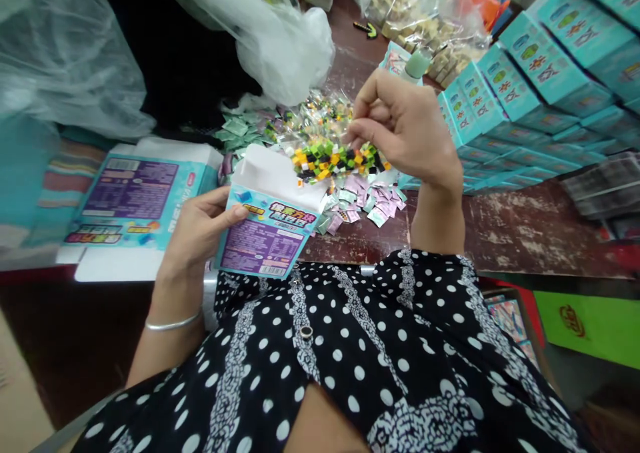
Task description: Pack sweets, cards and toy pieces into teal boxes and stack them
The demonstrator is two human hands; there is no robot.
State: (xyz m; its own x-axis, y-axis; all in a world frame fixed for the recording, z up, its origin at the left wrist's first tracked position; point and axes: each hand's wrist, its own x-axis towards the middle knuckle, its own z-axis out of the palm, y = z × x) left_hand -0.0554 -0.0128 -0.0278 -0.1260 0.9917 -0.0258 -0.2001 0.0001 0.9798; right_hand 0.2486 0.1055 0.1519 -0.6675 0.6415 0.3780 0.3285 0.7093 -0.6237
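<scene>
My left hand (193, 233) grips a teal and purple printed carton (265, 239) by its left side, thumb across the front. The carton's white end flap stands up, and its printed face is turned towards me. Pinched between the fingers of my right hand (403, 123) is a clear bag of small coloured blocks (340, 163), mostly green, orange, black and white. That bag hangs just beyond the carton's upper right edge. Small pink and pale green sachets (373, 203) lie scattered on the table below it. Behind it is a heap of similar block bags (315, 114).
Flattened teal cartons (135, 193) lie at the left. Teal boxes (545, 73) are stacked high at the right. A clear bag of beige pieces (425, 13) and white plastic bags (285, 46) stand at the back. A bright green panel (590, 326) shows at lower right.
</scene>
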